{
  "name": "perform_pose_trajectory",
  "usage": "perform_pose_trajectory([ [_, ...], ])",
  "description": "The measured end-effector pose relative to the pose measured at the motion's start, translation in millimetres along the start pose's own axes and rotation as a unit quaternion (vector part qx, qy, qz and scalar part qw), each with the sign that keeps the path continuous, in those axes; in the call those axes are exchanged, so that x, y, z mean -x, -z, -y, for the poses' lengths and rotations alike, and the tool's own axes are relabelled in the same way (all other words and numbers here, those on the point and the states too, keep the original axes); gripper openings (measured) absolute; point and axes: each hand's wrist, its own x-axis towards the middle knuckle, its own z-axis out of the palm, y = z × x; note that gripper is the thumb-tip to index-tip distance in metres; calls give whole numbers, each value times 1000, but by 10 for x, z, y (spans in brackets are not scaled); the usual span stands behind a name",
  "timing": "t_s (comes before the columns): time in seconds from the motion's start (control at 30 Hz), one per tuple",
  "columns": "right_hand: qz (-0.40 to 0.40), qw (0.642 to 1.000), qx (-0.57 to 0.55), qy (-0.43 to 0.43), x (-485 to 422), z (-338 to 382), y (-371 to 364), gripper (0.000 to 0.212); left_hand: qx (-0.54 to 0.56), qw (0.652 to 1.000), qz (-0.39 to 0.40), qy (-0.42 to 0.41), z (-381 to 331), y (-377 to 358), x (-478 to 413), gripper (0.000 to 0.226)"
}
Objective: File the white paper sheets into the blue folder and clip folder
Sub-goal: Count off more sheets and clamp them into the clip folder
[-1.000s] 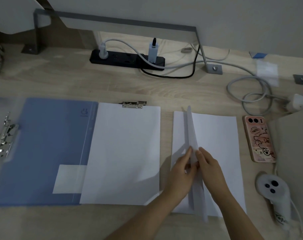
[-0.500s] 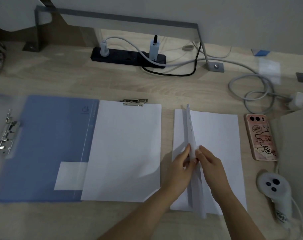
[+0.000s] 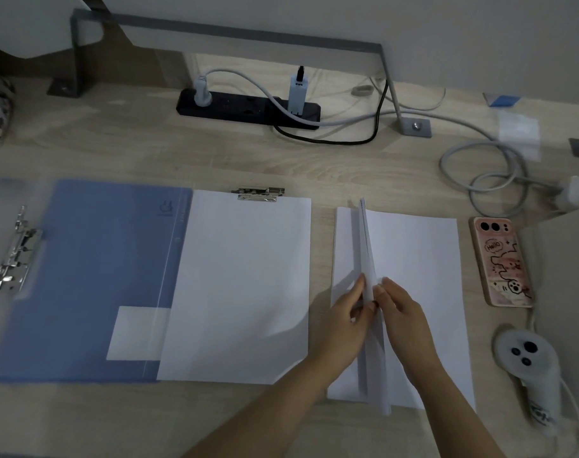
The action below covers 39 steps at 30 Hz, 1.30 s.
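A stack of white paper sheets (image 3: 420, 276) lies on the wooden desk, right of centre. Several sheets (image 3: 367, 252) are lifted on edge above that stack, pinched between my left hand (image 3: 347, 322) and my right hand (image 3: 404, 312). To the left lies a clip folder with a white sheet (image 3: 245, 282) under its metal clip (image 3: 258, 194). Further left, the blue folder (image 3: 83, 276) lies open flat, with its metal clamp (image 3: 15, 249) on the clear cover at the far left.
A phone in a pink case (image 3: 499, 261) lies right of the paper stack. A white controller (image 3: 529, 368) sits at the near right. A black power strip (image 3: 248, 107) and coiled grey cables (image 3: 486, 180) lie at the back. A grey metal stand (image 3: 228, 31) spans the rear.
Both hands have stayed pinched on the upright sheets and edged slightly away from me along them. The view has shifted a little; the folders have not moved.
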Motion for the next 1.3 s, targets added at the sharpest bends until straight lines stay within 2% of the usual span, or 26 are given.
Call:
perform_pose_trajectory([
  [0.53,-2,1000,19,5,37,50,14,40,32,999,-2,6,35,-6,-22,50],
  [0.73,-42,999,29,7,52,85,-15,41,54,998,9,29,77,2,-38,43],
  [0.8,-52,997,47,19,60,111,-32,38,23,999,-37,7,87,20,-18,40],
  [0.9,-75,995,60,26,70,112,-69,35,-39,987,-153,-39,28,62,25,46],
  [0.93,-77,995,58,30,79,122,-71,34,-29,987,-154,-43,-5,58,23,44],
  [1.0,-70,996,46,34,94,147,-67,30,2,995,-102,-2,-90,21,-6,39],
  [1.1,-65,998,5,25,115,180,-57,30,-28,994,-41,102,-154,-18,-99,65],
  [1.13,-66,998,-3,20,119,192,-54,32,-50,991,-42,116,-126,-28,-138,66],
  [1.23,-62,998,-4,9,110,182,-33,34,-76,988,-79,106,-77,-36,-194,39],
  [1.3,-64,998,3,-3,104,168,40,35,-86,988,-91,94,-70,-22,-179,33],
])
